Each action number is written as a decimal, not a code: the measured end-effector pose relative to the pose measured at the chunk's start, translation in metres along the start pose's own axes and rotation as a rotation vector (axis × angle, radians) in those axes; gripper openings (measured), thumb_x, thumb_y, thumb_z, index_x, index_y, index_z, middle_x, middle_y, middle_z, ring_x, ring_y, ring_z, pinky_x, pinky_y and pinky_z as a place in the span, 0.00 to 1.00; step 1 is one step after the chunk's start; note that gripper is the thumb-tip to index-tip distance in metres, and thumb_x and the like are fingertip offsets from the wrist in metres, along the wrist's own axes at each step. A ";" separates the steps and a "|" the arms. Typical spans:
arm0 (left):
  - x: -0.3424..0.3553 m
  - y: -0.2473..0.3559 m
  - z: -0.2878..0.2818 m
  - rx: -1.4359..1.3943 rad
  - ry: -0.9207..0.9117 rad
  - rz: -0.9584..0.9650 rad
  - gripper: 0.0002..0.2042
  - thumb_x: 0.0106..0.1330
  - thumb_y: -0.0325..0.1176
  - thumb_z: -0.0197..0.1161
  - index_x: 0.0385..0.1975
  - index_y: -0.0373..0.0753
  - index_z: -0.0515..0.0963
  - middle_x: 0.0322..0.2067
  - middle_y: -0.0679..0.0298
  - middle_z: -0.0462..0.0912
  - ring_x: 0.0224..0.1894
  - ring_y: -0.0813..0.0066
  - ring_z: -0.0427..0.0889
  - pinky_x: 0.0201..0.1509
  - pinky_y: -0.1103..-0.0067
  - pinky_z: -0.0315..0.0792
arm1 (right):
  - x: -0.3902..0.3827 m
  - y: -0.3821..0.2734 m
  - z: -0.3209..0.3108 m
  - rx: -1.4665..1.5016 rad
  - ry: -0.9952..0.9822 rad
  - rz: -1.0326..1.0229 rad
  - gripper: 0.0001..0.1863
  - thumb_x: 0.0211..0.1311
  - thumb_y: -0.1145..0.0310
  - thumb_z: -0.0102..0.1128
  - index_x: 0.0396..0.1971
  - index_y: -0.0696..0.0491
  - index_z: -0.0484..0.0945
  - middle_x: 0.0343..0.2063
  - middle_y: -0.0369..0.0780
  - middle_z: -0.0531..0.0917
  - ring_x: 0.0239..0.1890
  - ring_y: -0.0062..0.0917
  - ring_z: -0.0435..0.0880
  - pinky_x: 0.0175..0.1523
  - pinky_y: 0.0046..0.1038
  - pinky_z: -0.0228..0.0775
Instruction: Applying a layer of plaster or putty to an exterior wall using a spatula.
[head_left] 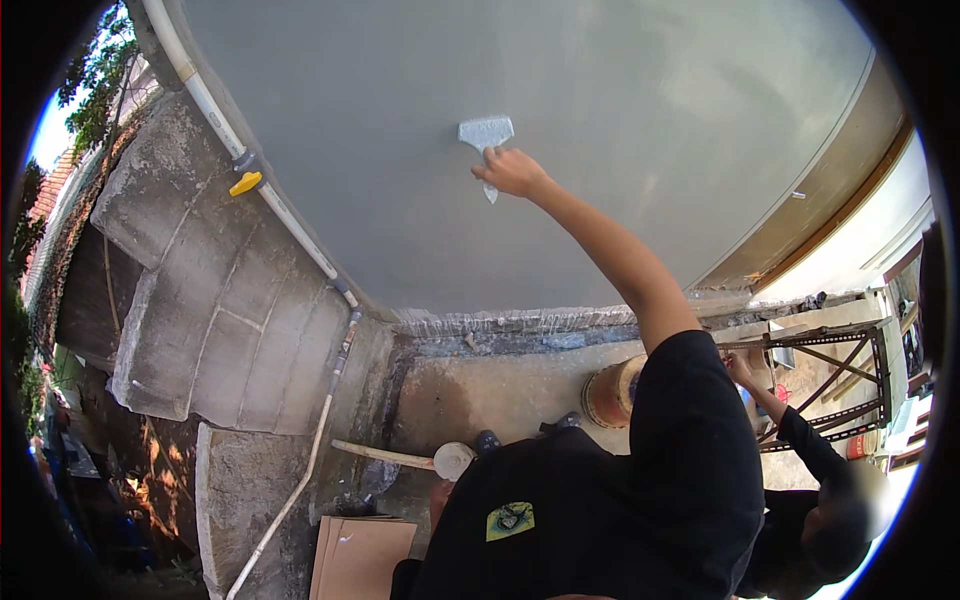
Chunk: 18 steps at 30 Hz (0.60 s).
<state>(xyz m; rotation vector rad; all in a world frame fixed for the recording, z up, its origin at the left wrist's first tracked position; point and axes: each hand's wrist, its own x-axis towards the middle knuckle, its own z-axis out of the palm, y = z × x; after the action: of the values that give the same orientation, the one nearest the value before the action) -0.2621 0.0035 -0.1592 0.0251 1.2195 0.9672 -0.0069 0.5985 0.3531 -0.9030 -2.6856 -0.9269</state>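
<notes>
My right hand (513,172) is closed round the handle of a wide flat paintbrush (487,130), pale and coated with whitish paint. Its broad end points up and lies at the grey wall (350,140), where damp-looking streaks show. Low by my body, my left hand (439,494) is partly hidden by my black shirt. Its fingers are at the underside of a round white container (455,461), which they seem to hold. A long pale stick (380,454) runs left from that container; whether the two are joined I cannot tell.
A white pipe (215,118) with a yellow valve handle (245,183) runs down the left corner by a block wall (215,330). A round drum (613,392) stands right of my feet. Cardboard (362,560) lies lower left. Another person (810,510) reaches toward a metal frame (830,385).
</notes>
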 end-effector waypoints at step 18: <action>-0.021 0.068 0.007 0.235 0.348 -0.215 0.24 0.65 0.44 0.44 0.59 0.40 0.61 0.49 0.55 0.74 0.50 0.60 0.73 0.54 0.67 0.64 | 0.045 0.134 -0.186 0.140 0.322 0.258 0.11 0.58 0.69 0.50 0.38 0.54 0.78 0.33 0.47 0.80 0.38 0.36 0.78 0.40 0.35 0.70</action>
<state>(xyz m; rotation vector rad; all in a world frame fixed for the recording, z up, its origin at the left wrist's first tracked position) -0.2977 0.0354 -0.1062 -0.0913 1.6168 0.6523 0.0287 0.5918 0.5841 -0.9501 -2.2680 -0.7450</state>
